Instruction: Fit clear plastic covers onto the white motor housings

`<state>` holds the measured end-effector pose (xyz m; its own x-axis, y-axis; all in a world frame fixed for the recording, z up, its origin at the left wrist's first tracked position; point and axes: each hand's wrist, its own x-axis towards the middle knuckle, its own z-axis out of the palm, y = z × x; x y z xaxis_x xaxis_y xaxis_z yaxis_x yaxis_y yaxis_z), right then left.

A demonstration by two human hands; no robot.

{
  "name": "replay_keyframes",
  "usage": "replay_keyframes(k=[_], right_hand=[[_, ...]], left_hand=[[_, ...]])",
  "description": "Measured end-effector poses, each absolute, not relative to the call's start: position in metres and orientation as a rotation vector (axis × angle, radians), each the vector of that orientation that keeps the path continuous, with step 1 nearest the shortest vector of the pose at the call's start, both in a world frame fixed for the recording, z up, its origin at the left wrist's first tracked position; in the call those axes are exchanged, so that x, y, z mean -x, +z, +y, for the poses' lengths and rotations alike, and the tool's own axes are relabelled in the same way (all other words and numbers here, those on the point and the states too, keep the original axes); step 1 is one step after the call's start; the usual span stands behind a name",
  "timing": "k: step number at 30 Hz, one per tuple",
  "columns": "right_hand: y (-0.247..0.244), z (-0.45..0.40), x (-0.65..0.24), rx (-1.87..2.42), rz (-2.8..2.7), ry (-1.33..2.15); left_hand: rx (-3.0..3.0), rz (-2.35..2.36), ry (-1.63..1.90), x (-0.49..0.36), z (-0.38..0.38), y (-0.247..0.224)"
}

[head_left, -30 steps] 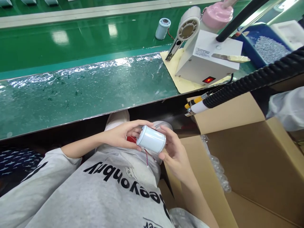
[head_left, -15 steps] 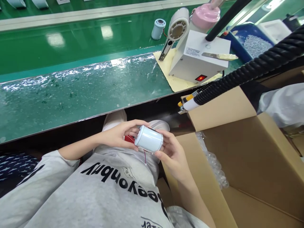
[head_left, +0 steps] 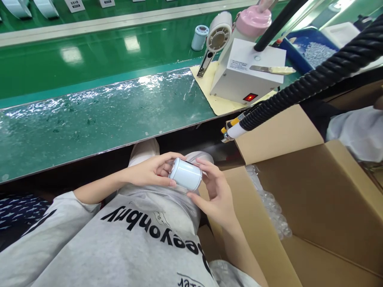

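The left hand [head_left: 149, 171] pinches one end of the pale-blue cylinder [head_left: 186, 174]; whether the right hand [head_left: 218, 195], its grip curved, clasps the other is unclear. Light pressure — no squeezing — should suit.

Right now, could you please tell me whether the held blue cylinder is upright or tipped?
Tipped: the blue cylinder is sideways, one end toward the left hand, the other toward the right hand.

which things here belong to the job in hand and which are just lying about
Seems to belong:
pale blue cylinder, gripped by the left hand, right hand at its other end
matching cylinder behind, probably

Apparently just lying about:
handheld fan
pink-lidded bottle
knife
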<state>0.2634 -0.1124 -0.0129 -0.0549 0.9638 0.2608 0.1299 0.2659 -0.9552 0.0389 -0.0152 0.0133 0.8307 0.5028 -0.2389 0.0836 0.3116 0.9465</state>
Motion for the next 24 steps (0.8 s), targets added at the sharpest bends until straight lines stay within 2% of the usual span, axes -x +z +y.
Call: replay_keyframes(k=[6, 13, 19, 24], right_hand=[[-0.011, -0.111, -0.269, 1.217, -1.374, 1.110], [-0.014, -0.114, -0.272, 1.110, -1.494, 0.784], [-0.017, -0.121, -0.288, 1.066, -1.515, 0.797], [-0.030, -0.144, -0.328, 1.254, -1.456, 0.732]], left_hand=[[-1.378, 0.534, 0.436, -0.044, -0.018, 0.010], [-1.170, 0.490, 0.350, -0.053, -0.016, 0.010], [-1.221, 0.546, 0.347, -0.081, -0.023, 0.002], [-1.459, 0.639, 0.346, -0.089, -0.003, 0.018]])
